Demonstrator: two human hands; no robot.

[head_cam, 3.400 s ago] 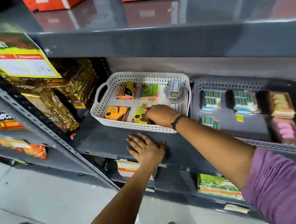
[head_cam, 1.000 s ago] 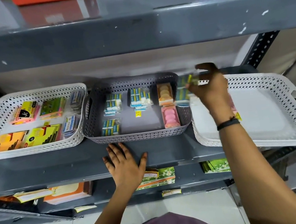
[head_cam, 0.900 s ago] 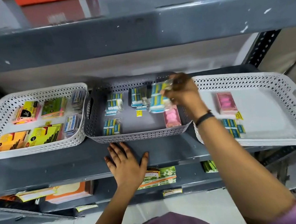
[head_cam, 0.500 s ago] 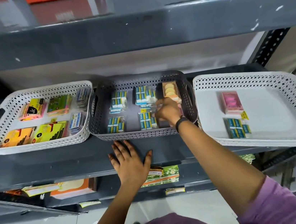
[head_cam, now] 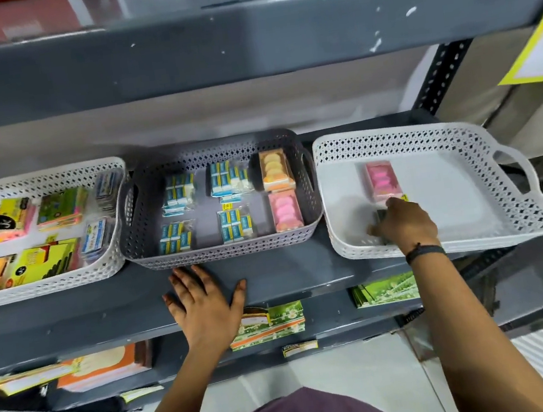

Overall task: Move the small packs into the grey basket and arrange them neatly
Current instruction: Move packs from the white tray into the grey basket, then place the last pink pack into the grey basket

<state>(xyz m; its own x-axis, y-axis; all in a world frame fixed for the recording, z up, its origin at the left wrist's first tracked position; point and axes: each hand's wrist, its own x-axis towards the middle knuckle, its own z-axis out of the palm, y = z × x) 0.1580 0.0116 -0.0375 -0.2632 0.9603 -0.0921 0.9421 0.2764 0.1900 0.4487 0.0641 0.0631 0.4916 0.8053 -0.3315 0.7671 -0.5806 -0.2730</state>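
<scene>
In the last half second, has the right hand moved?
Yes. The right hand has left the grey basket and gone right, into the white basket, just below the pink pack.

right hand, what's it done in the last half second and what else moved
The right hand left the grey basket, leaving a blue pack in its front row, and crossed to the white basket, where it now covers the blue pack there. The left hand stayed flat on the shelf; the pink pack is unmoved.
</scene>
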